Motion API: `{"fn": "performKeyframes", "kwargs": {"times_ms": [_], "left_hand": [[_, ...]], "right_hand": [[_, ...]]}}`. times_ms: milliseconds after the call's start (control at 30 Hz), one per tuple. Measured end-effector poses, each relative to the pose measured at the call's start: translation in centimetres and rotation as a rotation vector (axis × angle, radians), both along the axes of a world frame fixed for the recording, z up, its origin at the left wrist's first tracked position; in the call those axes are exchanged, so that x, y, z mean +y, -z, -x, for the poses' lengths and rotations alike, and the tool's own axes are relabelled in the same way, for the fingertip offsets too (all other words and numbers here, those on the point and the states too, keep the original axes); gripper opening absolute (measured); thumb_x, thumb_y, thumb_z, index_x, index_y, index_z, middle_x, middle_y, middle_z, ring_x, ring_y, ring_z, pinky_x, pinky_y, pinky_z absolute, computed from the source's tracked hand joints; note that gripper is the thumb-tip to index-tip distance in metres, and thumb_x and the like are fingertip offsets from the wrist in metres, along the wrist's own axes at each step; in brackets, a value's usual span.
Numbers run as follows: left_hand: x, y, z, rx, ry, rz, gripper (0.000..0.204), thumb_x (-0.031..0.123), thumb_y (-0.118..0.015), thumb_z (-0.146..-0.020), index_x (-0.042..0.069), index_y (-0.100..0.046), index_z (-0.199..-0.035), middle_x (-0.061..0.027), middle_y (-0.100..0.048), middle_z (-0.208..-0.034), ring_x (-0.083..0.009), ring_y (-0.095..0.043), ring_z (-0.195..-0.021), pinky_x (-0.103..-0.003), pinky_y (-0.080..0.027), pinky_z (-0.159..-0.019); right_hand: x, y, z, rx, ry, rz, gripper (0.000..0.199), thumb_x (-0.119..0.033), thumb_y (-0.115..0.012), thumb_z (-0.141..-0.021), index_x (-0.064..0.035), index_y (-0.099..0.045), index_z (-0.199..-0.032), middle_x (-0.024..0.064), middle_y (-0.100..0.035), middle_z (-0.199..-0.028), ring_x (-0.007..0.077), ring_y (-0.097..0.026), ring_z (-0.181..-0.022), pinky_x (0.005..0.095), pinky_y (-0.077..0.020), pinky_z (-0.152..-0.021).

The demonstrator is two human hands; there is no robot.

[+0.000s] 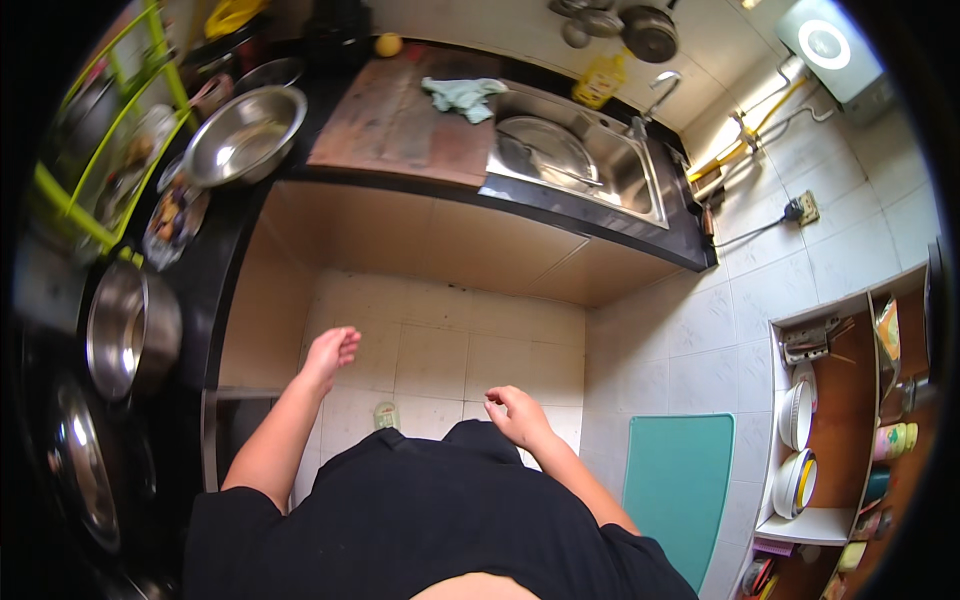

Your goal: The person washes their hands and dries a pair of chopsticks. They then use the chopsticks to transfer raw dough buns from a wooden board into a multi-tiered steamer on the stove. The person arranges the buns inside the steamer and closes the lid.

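Observation:
I look down at a small kitchen. My left hand (pixel 332 352) hangs over the tiled floor (pixel 440 340) with fingers loosely apart, holding nothing. My right hand (pixel 516 412) is held in front of my black shirt (pixel 440 510), fingers curled, with nothing in it. A steel bowl (pixel 245 135) sits on the dark counter (pixel 225 260) at the left. A wooden board (pixel 400 115) lies beside a steel sink (pixel 575 150), and a pale green cloth (pixel 462 95) rests at the board's far edge.
A steel pot (pixel 128 330) and a pan lid (pixel 80 465) stand on the left counter, under a green rack (pixel 95 120). A teal mat (pixel 675 485) lies on the floor at the right. Shelves with bowls (pixel 797 445) fill the right edge.

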State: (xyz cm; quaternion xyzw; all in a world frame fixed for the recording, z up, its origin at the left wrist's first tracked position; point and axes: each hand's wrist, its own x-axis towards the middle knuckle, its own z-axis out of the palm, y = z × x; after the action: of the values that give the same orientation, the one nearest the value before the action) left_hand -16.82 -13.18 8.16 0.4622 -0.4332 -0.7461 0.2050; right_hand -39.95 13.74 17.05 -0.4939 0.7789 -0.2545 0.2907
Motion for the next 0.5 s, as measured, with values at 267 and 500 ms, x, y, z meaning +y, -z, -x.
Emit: {"fn": "performKeyframes", "kwargs": {"times_ms": [267, 500], "left_hand": [[0.7, -4.7, 24.0, 0.213, 0.339, -0.017, 0.030, 0.026, -0.041, -0.093, 0.005, -0.051, -0.111, -0.0067, -0.058, -0.106, -0.0138, -0.055, -0.093, -0.028, -0.044, -0.078], [1.7, -6.4, 40.1, 0.243, 0.448, -0.002, 0.039, 0.024, -0.043, -0.092, 0.005, -0.037, -0.126, -0.0101, -0.053, -0.114, -0.0159, -0.055, -0.095, -0.028, -0.045, -0.079]], "right_hand": [[3.8, 4.2, 12.4, -0.071, 0.154, -0.063, 0.029, -0.024, -0.054, -0.083, -0.0019, -0.056, -0.102, 0.0144, -0.059, -0.099, 0.0280, -0.056, -0.095, 0.0348, -0.0446, -0.081], [2.0, 3.4, 28.5, -0.083, 0.309, -0.042, 0.030, -0.025, -0.054, -0.081, -0.0040, -0.057, -0.101, 0.0140, -0.059, -0.100, 0.0276, -0.056, -0.094, 0.0357, -0.0448, -0.080]]}}
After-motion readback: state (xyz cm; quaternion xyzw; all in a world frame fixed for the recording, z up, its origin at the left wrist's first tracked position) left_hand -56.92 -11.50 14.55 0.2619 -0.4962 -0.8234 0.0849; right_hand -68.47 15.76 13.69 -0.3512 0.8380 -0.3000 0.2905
